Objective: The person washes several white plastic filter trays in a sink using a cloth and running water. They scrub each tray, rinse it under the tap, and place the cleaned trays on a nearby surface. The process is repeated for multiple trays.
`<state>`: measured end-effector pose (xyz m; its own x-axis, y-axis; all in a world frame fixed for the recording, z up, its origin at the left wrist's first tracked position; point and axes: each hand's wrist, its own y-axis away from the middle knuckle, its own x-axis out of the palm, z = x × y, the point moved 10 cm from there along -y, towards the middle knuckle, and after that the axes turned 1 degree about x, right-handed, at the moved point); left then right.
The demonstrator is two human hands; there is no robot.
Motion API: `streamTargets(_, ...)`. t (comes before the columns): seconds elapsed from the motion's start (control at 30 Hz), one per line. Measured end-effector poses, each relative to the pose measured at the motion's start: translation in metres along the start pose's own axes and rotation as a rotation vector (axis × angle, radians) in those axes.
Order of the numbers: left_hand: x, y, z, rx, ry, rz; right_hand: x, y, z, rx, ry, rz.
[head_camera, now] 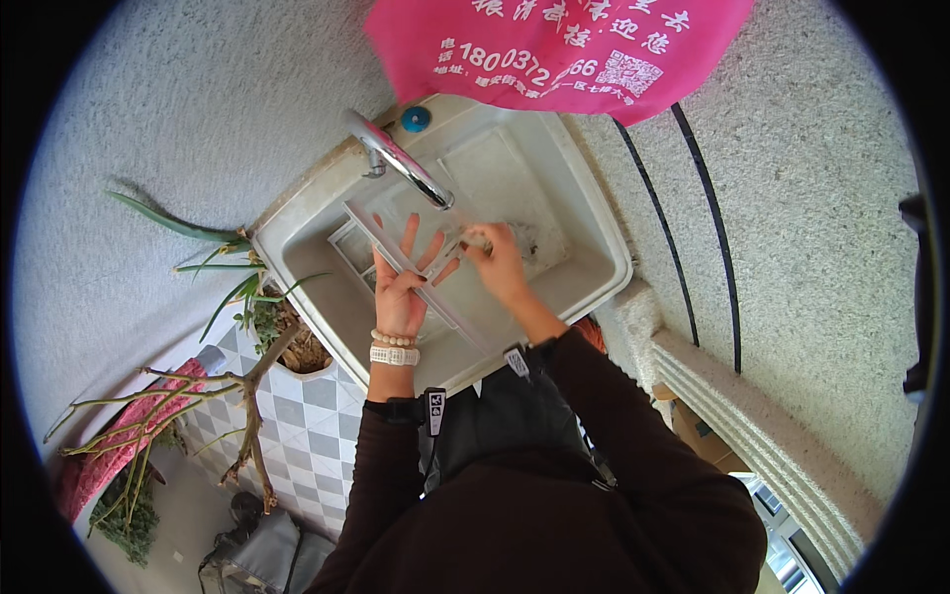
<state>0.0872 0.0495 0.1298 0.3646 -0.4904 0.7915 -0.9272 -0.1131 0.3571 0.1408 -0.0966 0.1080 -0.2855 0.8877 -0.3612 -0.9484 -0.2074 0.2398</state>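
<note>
My left hand [403, 286] grips a clear plastic panel [401, 260] with a pale rim, tilted over the sink [326, 327]; its fingers spread behind the panel and the thumb lies on the rim. To its right, my right hand [496, 260] has curled fingers close to the panel; whether it pinches something is unclear. The chrome faucet [408, 167] arches above both hands. A white-framed clear piece [349, 249] rests in the basin left of my left hand. A large flat translucent piece [497, 171] lies at the back of the basin, partly hidden by my right hand.
A blue round object [415, 119] sits on the sink's back ledge. A pink printed cloth [564, 59] hangs beyond it. Potted plants [300, 349] and bare branches [252, 393] stand at the left. Two black cables [716, 223] run down the right wall.
</note>
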Motion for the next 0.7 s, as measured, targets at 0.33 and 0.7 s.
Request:
streamTargets(0.33, -0.014, 0.017, 0.000, -0.009, -0.059, -0.053, -0.001, -0.017, -0.033, 0.107, -0.005, -0.002)
streamTargets(0.7, -0.019, 0.055, -0.016, -0.107, 0.029, -0.011, 0.034, -0.019, 0.004, -0.285, 0.099, 0.214)
